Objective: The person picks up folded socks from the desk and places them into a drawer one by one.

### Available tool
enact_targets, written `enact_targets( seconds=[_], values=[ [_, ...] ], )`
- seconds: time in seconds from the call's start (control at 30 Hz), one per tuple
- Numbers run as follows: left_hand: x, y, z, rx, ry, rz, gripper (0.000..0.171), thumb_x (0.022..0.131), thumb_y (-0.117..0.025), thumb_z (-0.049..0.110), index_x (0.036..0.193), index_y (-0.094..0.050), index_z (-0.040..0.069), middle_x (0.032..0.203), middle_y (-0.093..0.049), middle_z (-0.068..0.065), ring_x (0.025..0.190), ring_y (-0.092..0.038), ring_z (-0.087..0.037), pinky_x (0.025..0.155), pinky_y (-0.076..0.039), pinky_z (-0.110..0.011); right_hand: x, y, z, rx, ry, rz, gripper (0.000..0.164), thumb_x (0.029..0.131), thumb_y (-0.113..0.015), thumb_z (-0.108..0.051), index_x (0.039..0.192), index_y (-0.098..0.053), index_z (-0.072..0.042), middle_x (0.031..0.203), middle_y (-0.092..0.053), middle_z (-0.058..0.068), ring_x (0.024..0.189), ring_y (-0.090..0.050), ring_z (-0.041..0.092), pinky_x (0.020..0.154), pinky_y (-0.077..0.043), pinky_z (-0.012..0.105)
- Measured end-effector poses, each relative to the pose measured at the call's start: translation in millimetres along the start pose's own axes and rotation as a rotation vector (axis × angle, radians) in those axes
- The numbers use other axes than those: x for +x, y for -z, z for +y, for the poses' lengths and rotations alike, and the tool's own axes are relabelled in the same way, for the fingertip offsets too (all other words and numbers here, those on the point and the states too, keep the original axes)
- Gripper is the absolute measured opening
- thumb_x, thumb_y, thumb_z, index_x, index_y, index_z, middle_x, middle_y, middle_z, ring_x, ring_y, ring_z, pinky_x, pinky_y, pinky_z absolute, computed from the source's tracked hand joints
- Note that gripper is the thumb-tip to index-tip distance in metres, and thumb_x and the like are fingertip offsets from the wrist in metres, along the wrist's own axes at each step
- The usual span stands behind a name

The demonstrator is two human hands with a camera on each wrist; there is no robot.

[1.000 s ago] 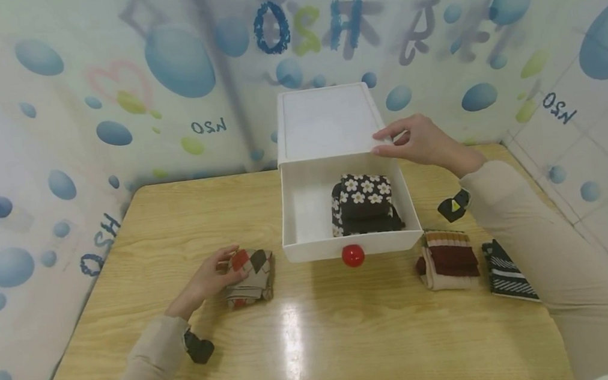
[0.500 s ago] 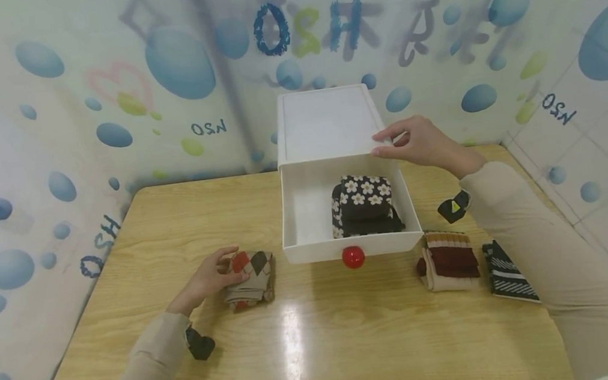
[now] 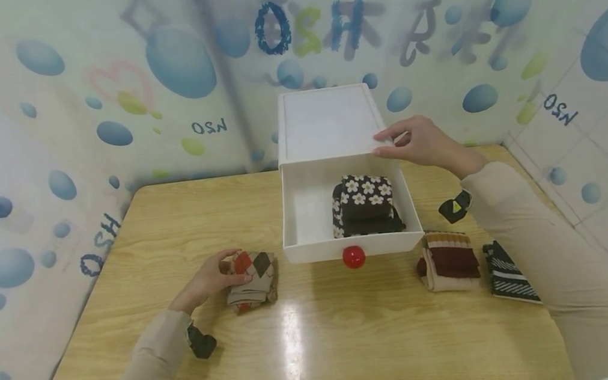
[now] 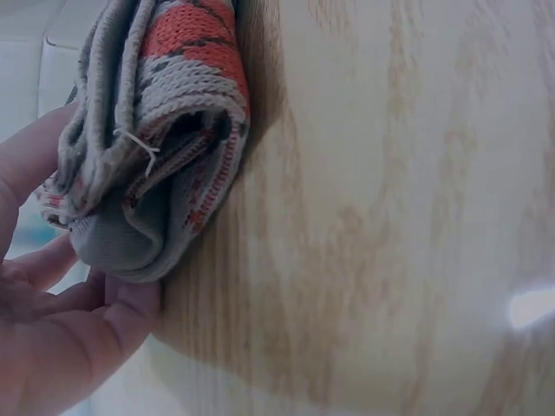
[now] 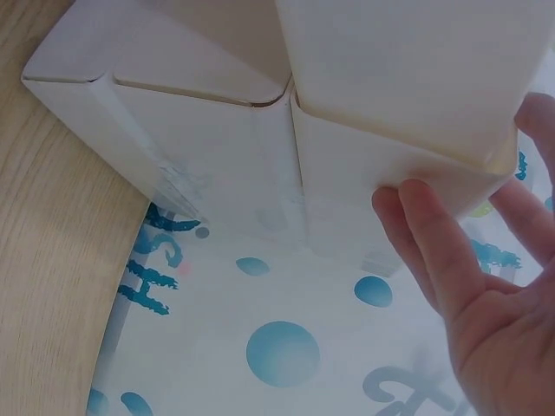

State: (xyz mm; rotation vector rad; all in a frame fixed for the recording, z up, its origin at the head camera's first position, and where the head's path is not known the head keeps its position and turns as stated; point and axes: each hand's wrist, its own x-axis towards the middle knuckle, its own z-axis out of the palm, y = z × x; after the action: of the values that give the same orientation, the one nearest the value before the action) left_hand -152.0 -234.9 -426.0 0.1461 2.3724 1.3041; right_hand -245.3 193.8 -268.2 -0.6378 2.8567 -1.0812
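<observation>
In the head view, my left hand [image 3: 206, 281] grips a folded pair of beige argyle socks [image 3: 253, 288] on the table's left half. The left wrist view shows the fingers at the edge of the folded socks [image 4: 186, 113]. My right hand [image 3: 416, 139] holds the right front corner of the white box [image 3: 331, 124]; in the right wrist view two fingertips [image 5: 416, 191] press its side wall. A white drawer [image 3: 306, 214] with a red round knob [image 3: 354, 257] stands pulled out of the box. Folded black socks with white flowers [image 3: 367, 196] lie in the drawer's right side.
Folded maroon and cream socks [image 3: 451, 261] lie on the wooden table [image 3: 350, 343] right of the drawer. Black and white striped socks [image 3: 507, 275] lie beside them, partly hidden by my right sleeve. Walls with blue printed spots [image 3: 181, 62] enclose the table's back and sides.
My left hand and the argyle socks have shifted very slightly to the right and toward me. The right hand, box and drawer look the same.
</observation>
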Motion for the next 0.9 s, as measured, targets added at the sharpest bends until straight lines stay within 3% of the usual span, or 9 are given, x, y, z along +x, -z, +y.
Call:
enact_targets(
  seconds=[0.23,0.4,0.67,0.9],
  values=[
    [0.1,-2.2,-1.1,0.020,-0.018,0.019,0.067,0.074,-0.072,0.025,0.127,-0.039,-0.002,0.096,-0.059,-0.012,0.084,-0.055,-0.017,0.075,-0.044,-0.031,0.0,0.0,-0.8,0.002,0.008,-0.004,0.037,0.079,-0.067,-0.026,0.108,-0.063,-0.004,0.112,-0.058,0.015,0.087,-0.061,0.031,0.070,-0.050,0.041],
    [-2.1,-4.0,0.0,0.056,-0.040,0.045,0.064,0.075,-0.071,0.027,0.124,-0.042,-0.003,0.100,-0.056,-0.013,0.089,-0.052,-0.022,0.075,-0.044,-0.033,-0.2,0.1,-1.2,0.002,0.010,-0.001,0.037,0.079,-0.067,-0.025,0.108,-0.063,-0.003,0.112,-0.058,0.015,0.087,-0.061,0.032,0.070,-0.050,0.042],
    [-5.8,-6.0,-2.8,-0.001,-0.067,0.059,0.052,0.078,-0.068,0.024,0.119,-0.043,0.003,0.110,-0.049,-0.019,0.099,-0.046,-0.031,0.076,-0.045,-0.038,-0.2,0.6,-0.7,0.002,0.014,-0.002,0.037,0.079,-0.067,-0.025,0.108,-0.063,-0.003,0.112,-0.058,0.015,0.086,-0.061,0.031,0.070,-0.050,0.041],
    [-7.5,-0.5,-2.1,-0.011,-0.090,0.026,0.045,0.081,-0.065,0.024,0.114,-0.042,0.005,0.105,-0.050,-0.015,0.098,-0.046,-0.030,0.072,-0.044,-0.034,0.1,0.3,-0.2,0.008,0.007,-0.003,0.037,0.079,-0.067,-0.026,0.108,-0.063,-0.003,0.112,-0.058,0.016,0.086,-0.061,0.031,0.070,-0.050,0.041]
  ],
)
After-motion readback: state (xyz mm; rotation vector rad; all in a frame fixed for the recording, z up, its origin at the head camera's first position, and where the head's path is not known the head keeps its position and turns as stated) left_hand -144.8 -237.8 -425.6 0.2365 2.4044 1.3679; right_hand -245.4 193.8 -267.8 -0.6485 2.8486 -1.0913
